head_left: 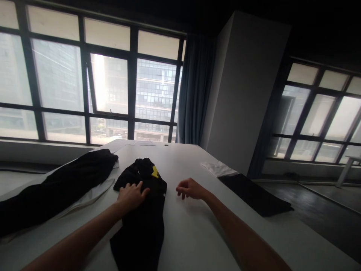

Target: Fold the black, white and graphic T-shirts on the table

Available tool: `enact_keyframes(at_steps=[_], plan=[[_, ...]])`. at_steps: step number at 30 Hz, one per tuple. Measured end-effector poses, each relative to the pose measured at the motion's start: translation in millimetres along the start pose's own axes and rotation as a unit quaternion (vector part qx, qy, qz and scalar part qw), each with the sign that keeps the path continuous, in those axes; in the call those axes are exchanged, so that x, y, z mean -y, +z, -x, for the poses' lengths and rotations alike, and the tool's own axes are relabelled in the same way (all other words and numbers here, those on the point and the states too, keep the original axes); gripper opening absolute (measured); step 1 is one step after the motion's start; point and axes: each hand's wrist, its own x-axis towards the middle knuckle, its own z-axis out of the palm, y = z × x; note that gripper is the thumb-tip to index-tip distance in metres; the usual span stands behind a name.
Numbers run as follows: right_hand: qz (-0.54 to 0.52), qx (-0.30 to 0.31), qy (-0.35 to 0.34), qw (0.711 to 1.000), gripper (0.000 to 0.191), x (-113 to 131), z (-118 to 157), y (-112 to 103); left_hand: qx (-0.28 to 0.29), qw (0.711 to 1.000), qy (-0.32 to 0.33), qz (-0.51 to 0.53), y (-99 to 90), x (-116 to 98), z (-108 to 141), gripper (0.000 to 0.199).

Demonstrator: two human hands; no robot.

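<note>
In the head view, one black garment with a yellow patch (155,172) lies lengthwise along the middle of the white counter (183,237), its near end running out of the picture. The left hand (131,196) rests palm down on its upper part, fingers spread. The right hand (189,188) is just beside the garment's right edge, fingers loosely curled and holding nothing; whether it touches the counter, I cannot tell.

Two other dark bundles flank it: on the left, a black cloth (73,180) over white fabric (94,194); on the right, a flat dark cloth (254,195) with one pale end (218,168). Past the counter's far end stand windows (108,84) and a blue curtain (193,90).
</note>
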Motion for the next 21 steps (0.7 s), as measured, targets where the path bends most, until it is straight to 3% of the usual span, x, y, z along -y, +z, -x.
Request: enact_keyframes(at_steps=[2,5,9,12,14,15,17,21], plan=[[0.068,-0.115,-0.019,0.991,0.027,-5,-6,6,0.061,0.998,0.027,-0.011,3.2,-16,6,0.082],[0.136,-0.164,-0.081,0.974,0.037,-14,-11,13,0.14,0.979,0.144,0.007,-1.2,-27,14,0.085],[0.194,-0.138,-0.164,0.957,0.063,-20,-18,22,0.231,0.914,0.32,0.095,-13.8,-28,21,0.069],[0.235,-0.07,-0.19,0.951,0.057,-22,-25,26,0.3,0.843,0.416,0.161,-18.1,-33,26,0.045],[0.28,-0.048,-0.187,0.94,0.05,-22,-27,25,0.312,0.818,0.444,0.19,-20.4,-36,26,0.03],[0.309,-0.053,-0.174,0.934,0.047,-22,-26,23,0.302,0.821,0.443,0.198,-22.3,-35,25,0.028],[0.368,-0.087,-0.122,0.918,0.04,-21,-23,15,0.248,0.858,0.408,0.191,-28.7,-26,19,0.038],[0.46,-0.185,0.03,0.868,0.023,-17,-14,-1,0.047,0.963,0.238,0.117,-47.4,15,-4,0.049]])
